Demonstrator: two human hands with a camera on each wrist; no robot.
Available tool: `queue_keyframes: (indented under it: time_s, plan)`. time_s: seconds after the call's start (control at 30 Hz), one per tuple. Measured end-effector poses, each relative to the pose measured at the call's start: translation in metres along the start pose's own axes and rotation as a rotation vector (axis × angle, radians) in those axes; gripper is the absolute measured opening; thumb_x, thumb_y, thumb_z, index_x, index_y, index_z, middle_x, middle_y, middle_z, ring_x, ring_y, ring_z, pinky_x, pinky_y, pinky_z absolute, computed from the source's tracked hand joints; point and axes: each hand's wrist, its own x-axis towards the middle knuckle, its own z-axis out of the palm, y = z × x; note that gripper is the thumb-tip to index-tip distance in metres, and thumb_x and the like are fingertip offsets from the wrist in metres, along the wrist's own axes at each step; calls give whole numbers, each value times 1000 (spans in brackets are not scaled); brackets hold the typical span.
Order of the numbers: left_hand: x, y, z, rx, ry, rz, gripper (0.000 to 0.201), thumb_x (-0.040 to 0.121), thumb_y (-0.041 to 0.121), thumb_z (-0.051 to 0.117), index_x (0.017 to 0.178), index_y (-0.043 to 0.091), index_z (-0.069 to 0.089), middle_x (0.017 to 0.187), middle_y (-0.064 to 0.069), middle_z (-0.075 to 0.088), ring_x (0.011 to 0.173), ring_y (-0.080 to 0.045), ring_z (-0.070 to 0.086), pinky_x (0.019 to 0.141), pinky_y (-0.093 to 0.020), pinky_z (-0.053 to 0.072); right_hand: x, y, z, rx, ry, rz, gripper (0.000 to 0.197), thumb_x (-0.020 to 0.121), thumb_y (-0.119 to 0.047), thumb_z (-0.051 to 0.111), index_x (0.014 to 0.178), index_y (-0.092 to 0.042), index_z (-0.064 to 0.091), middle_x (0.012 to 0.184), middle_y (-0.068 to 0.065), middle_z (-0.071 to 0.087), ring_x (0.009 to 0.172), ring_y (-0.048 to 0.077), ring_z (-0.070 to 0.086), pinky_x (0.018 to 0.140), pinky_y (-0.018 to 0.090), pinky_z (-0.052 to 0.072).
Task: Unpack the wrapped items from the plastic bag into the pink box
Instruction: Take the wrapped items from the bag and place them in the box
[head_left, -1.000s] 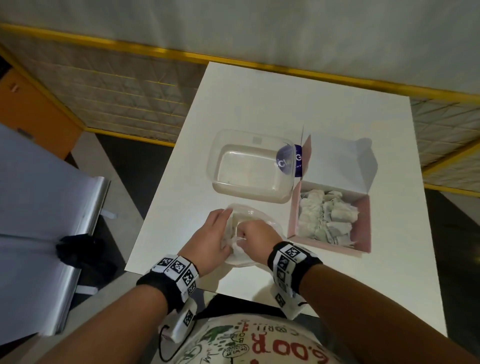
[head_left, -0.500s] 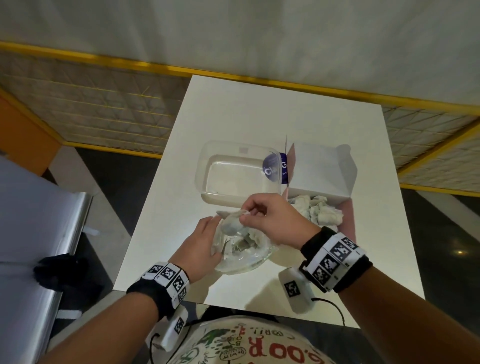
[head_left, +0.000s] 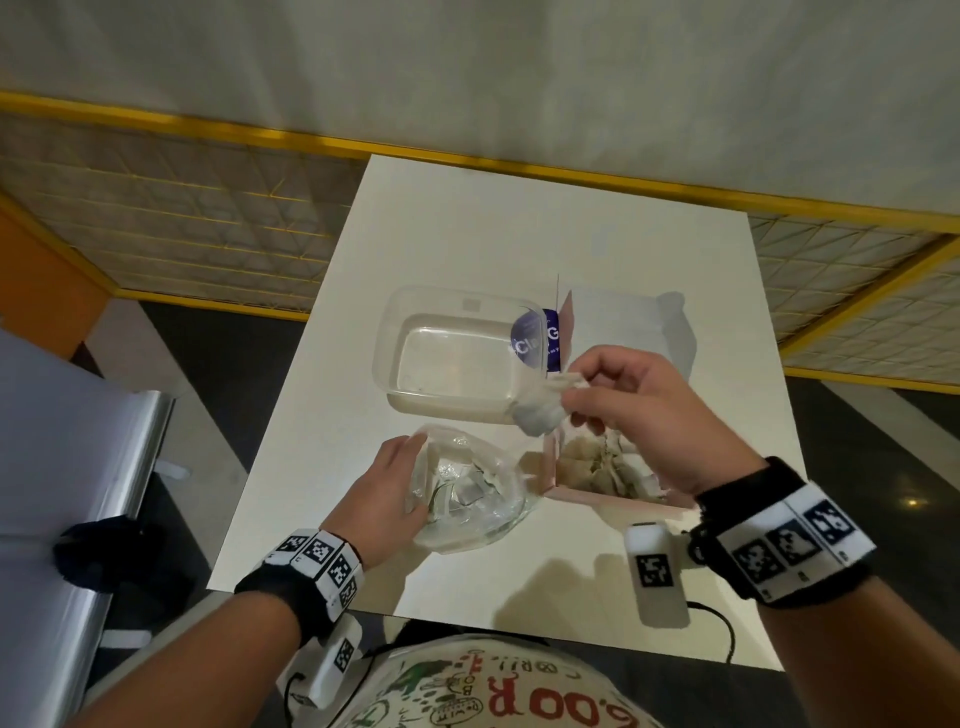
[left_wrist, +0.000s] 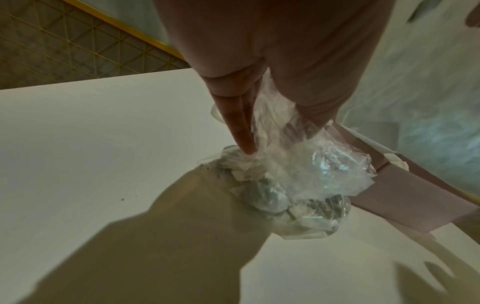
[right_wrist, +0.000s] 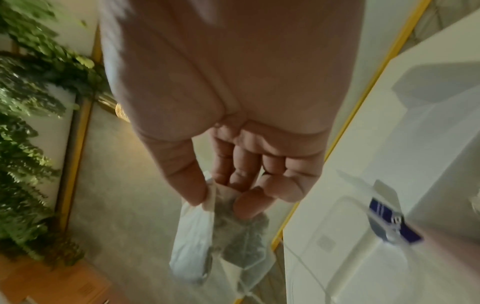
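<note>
A clear plastic bag (head_left: 470, 493) (left_wrist: 306, 174) with wrapped items inside lies on the white table (head_left: 467, 223) near its front edge. My left hand (head_left: 389, 488) (left_wrist: 246, 123) pinches the bag's left edge between thumb and fingers. My right hand (head_left: 623, 410) (right_wrist: 221, 197) is raised above the pink box's near-left corner and pinches wrapped items (head_left: 540, 405) (right_wrist: 221, 242), white papery packets hanging from thumb and fingertips. The pink box (head_left: 602, 499) stands right of the bag, its white lid (head_left: 618, 322) upright at the back, with several wrapped items (head_left: 597, 467) in it.
A clear plastic tub (head_left: 452, 353) with a blue label (head_left: 537, 340) sits behind the bag, left of the box lid. A yellow-framed mesh barrier (head_left: 156, 218) runs behind the table. A metal surface (head_left: 62, 467) stands at the left.
My right hand has drawn wrapped items out of the bag and lifted them up and to the right, towards the pink box. My left hand stays on the bag.
</note>
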Motion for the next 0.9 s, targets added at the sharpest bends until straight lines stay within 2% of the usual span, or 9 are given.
queue_keyframes:
  time_s: [0.13, 0.27, 0.4, 0.43, 0.57, 0.67, 0.77, 0.83, 0.9]
  plan:
    - [1, 1, 1, 1, 11, 2, 81, 90, 22, 66, 156, 27, 20, 155, 10, 24, 124, -16, 53, 103, -25, 41, -8, 0, -41, -14, 84, -14, 6, 84, 7, 67, 85, 2, 64, 64, 9, 62, 60, 18, 54, 60, 30, 40]
    - [3, 2, 4, 23, 33, 3, 80, 90, 21, 66, 157, 24, 22, 155, 7, 27, 130, -15, 49, 105, -23, 37, -11, 13, -71, -112, 134, 35, 5, 83, 7, 66, 85, 8, 62, 68, 15, 61, 62, 19, 55, 63, 34, 40]
    - [3, 4, 6, 32, 49, 5, 79, 90, 20, 66, 156, 23, 23, 153, 6, 29, 129, -16, 49, 103, -21, 36, -8, 41, -89, -276, 154, 102, 4, 80, -1, 69, 80, -3, 66, 70, 22, 63, 64, 20, 56, 65, 37, 43]
    - [2, 4, 7, 36, 53, 7, 79, 90, 20, 66, 156, 23, 23, 153, 6, 29, 129, -16, 50, 103, -21, 37, -7, 50, -92, -331, 148, 119, 5, 79, -4, 70, 77, -7, 66, 67, 20, 61, 63, 19, 54, 65, 36, 43]
    - [2, 6, 9, 44, 63, 3, 79, 90, 18, 66, 156, 23, 23, 152, 5, 30, 129, -16, 50, 103, -22, 37, 2, 89, -90, -519, 80, 199, 9, 76, -10, 72, 73, -16, 65, 61, -4, 59, 59, 13, 54, 64, 34, 47]
    - [2, 7, 11, 55, 64, -5, 79, 90, 19, 65, 156, 23, 23, 153, 6, 29, 128, -16, 51, 104, -25, 40, 14, 117, -81, -649, 9, 244, 14, 78, -9, 72, 71, -18, 63, 65, -2, 62, 67, 17, 58, 67, 29, 50]
    - [2, 9, 13, 52, 69, -7, 79, 90, 18, 65, 156, 24, 22, 153, 6, 29, 127, -17, 52, 105, -27, 42, 24, 140, -69, -826, -79, 262, 25, 81, -8, 66, 67, -25, 54, 70, -10, 56, 74, 16, 58, 62, 18, 39]
    - [1, 11, 13, 39, 63, -17, 80, 89, 16, 66, 156, 23, 22, 154, 5, 28, 129, -18, 51, 105, -26, 40, 28, 151, -62, -950, -116, 263, 20, 81, -7, 62, 73, -24, 55, 78, -10, 56, 83, 18, 59, 63, 19, 36]
    - [0, 13, 12, 31, 58, -30, 81, 88, 16, 67, 156, 23, 23, 155, 5, 27, 129, -18, 50, 105, -26, 40, 30, 156, -58, -1019, -60, 254, 17, 82, -6, 58, 81, -23, 59, 86, -6, 60, 90, 20, 59, 72, 24, 34]
